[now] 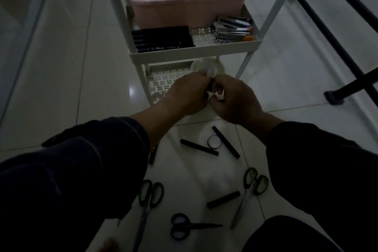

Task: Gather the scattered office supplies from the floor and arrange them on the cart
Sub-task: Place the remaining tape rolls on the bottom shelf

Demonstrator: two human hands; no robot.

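Hands met in front of the cart's lower shelf: the left hand point(187, 93) and right hand point(235, 101) were both pinched together on a small pale pink and white object point(216, 96), possibly a clip, too dim to identify. Just behind them a translucent tape roll point(207, 65) sat on the white perforated metal cart point(194, 52), whose middle shelf carried black markers point(162, 39), silver staplers point(233, 29) and a pink plastic bin point(187, 2). On the white tiled floor point(61, 67) lay 3 black-handled scissors point(189, 226).
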